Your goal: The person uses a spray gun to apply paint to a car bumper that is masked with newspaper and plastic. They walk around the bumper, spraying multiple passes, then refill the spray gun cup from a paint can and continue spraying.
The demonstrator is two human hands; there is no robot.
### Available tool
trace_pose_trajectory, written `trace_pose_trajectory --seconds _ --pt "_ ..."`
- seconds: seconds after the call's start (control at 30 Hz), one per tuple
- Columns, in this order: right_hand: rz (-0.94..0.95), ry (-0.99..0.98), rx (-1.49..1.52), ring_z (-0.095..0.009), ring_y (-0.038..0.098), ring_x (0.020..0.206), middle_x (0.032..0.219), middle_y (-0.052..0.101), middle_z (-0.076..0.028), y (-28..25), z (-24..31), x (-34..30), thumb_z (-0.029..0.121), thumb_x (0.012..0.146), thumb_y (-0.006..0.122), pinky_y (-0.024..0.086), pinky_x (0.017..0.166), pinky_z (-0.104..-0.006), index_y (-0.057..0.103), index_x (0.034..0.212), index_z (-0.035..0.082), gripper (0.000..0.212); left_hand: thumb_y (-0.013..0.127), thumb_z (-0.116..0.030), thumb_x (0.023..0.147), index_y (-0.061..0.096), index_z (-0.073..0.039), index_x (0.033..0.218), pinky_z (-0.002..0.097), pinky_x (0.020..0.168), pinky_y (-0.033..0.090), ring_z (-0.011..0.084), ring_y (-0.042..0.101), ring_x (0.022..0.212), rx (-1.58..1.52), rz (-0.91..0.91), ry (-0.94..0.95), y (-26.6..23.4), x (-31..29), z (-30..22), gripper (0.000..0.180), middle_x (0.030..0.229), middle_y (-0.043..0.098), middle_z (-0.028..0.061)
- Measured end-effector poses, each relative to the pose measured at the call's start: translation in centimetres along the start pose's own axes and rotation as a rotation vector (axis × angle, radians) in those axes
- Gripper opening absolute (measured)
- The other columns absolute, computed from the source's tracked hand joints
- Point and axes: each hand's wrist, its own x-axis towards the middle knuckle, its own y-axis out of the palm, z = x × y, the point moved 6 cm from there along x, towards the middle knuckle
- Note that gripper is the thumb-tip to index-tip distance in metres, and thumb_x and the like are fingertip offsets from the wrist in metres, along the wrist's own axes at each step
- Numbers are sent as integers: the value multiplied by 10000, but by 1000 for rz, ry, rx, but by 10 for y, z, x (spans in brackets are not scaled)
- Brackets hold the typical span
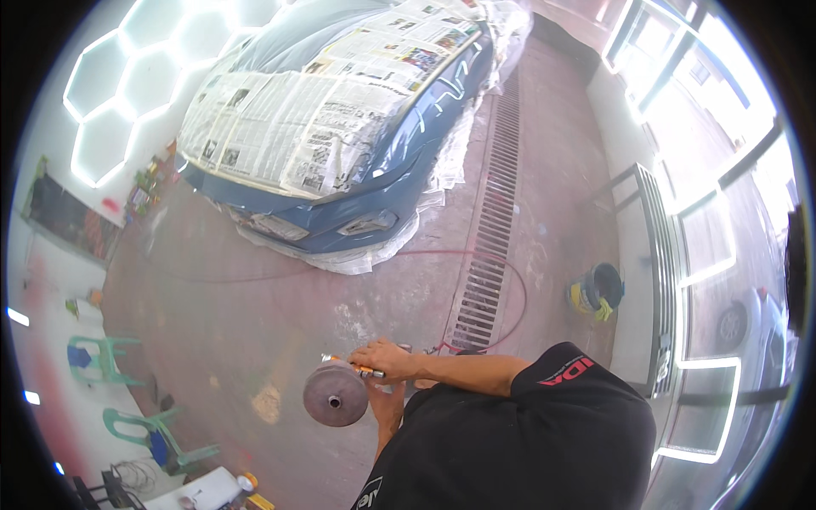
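Note:
In front of my black-shirted body is a spray gun (365,371) with a metal body and orange parts. Its round, dull brownish cup (336,408) faces up, with a small hole at the centre of the lid. My right hand (384,358) is closed over the gun's body from above. Just below it, beside the cup, my left hand (388,405) grips the gun from underneath; its fingers are partly hidden. A red air hose (524,297) runs in a loop across the floor near my right forearm.
Ahead stands a blue car (327,238) masked with newspaper (297,127) and plastic sheeting. A floor grate (489,255) runs along its right. At right is a dark bucket (605,285) with a yellow cloth; at left, green plastic chairs (115,357).

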Motion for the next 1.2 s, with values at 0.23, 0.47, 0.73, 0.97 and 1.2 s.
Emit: trace_pose_trajectory --seconds 0.23,0.47,0.73,0.97,1.2 --pt "-196 87 -117 -364 687 1151 1337 682 -133 6 68 -62 504 1001 737 495 976 -534 627 1443 143 582 730 -45 1045 262 -40 1670 432 1163 496 256 580 1358 -787 -45 89 13 -44 19 781 1449 524 131" --pt "-241 152 430 -452 611 1328 1466 588 -222 -41 123 -131 705 767 934 485 1129 -555 451 1599 10 1187 684 -175 1103 295 -39 1652 406 952 541 207 606 1124 -890 145 88 7 -104 -60 686 1479 554 136" --pt "-101 366 758 -413 517 1542 1676 506 -268 -13 93 -223 610 686 1031 422 1279 -467 353 1705 19 1360 678 -478 1132 354 -130 1645 321 569 502 106 516 593 -747 -90 42 -78 -23 -220 700 1411 611 73" --pt "-261 756 47 -468 746 983 920 762 -228 130 -72 -355 468 866 893 591 901 -541 784 899 35 447 536 -714 1122 540 -100 1515 335 548 452 109 467 593 -691 118 26 -121 141 -321 729 1298 646 87" --pt "-686 1199 19 -518 663 742 766 631 -322 71 -86 -401 432 1081 733 501 689 -562 685 809 -32 540 599 -699 1103 599 -96 1193 365 518 470 133 490 568 -582 199 -134 -65 347 -304 609 1029 686 146"
